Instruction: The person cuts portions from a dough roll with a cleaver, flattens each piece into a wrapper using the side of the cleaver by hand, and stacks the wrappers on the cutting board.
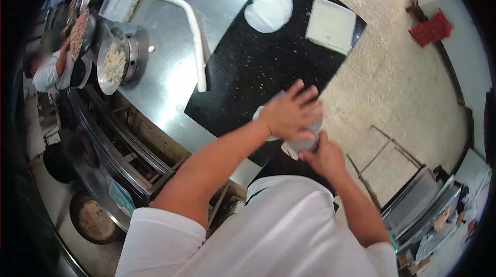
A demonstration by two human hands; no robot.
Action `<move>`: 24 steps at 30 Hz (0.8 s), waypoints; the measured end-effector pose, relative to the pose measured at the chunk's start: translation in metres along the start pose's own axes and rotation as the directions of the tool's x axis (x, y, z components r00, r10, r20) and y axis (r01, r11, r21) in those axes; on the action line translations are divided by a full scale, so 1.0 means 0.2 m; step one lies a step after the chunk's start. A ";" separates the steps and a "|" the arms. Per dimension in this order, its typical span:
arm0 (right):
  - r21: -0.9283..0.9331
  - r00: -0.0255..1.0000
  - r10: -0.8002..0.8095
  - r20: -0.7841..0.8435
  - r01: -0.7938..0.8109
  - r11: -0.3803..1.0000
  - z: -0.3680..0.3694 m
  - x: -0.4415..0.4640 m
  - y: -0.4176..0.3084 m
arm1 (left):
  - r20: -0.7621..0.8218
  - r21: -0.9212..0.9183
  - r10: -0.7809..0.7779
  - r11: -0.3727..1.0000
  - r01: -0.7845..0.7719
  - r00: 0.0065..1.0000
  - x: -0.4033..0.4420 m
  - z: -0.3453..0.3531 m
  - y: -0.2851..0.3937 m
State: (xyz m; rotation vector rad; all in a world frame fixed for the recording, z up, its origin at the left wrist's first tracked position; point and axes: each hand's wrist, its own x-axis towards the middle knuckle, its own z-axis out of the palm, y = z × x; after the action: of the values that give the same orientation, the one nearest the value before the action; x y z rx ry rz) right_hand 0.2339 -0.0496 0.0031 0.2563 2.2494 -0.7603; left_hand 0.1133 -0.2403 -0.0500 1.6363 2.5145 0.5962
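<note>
My left hand [292, 114] lies spread and flat over a wide, flat grey tool [306, 144] at the near edge of the black worktop. My right hand [329, 158] is closed at the near side of the same tool; its exact kind is blurred and partly covered. White thin material [258, 113], perhaps a dough round, peeks out beside my left wrist. A pale, beige piece [289, 150] lies by the tool. Farther up the black worktop [248, 75] is an overlapping pile of thin white dough rounds [271, 8].
A long white dough rope [194, 31] lies on the steel table [165, 62]. A white rectangular tray [331, 25] sits at the worktop's right corner. Left are a bowl of pale filling [114, 65] and a pan of pinkish pieces [78, 34] beside a co-worker [47, 76]. A folded metal frame [387, 148] stands right.
</note>
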 end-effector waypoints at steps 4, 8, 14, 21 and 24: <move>-0.097 0.994 -0.110 0.017 0.112 0.989 -0.26 0.29 -0.18 | -0.034 0.156 -0.092 0.983 0.096 0.995 0.10 -0.16 -0.25; -0.062 0.973 -0.227 -0.041 0.225 0.973 -0.13 0.20 -0.15 | -0.063 0.047 -0.109 0.993 0.112 0.992 0.03 -0.12 -0.23; 0.146 0.994 -0.094 0.055 0.086 0.986 0.09 -0.01 0.15 | 0.060 -0.016 -0.052 0.998 0.053 0.997 0.02 0.06 0.06; -0.034 0.983 -0.182 -0.016 0.181 0.983 -0.26 0.29 -0.04 | -0.035 0.149 -0.164 0.975 0.167 0.986 0.21 -0.15 -0.22; 0.047 0.971 -0.232 -0.064 0.235 0.971 -0.11 0.21 -0.02 | -0.014 0.116 -0.146 0.982 0.147 0.989 0.08 -0.17 -0.14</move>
State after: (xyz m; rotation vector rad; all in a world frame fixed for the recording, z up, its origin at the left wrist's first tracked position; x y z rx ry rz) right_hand 0.1889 -0.0417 -0.0128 0.0384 2.3426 -0.9489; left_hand 0.0726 -0.2451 -0.0274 1.4673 2.6904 0.4470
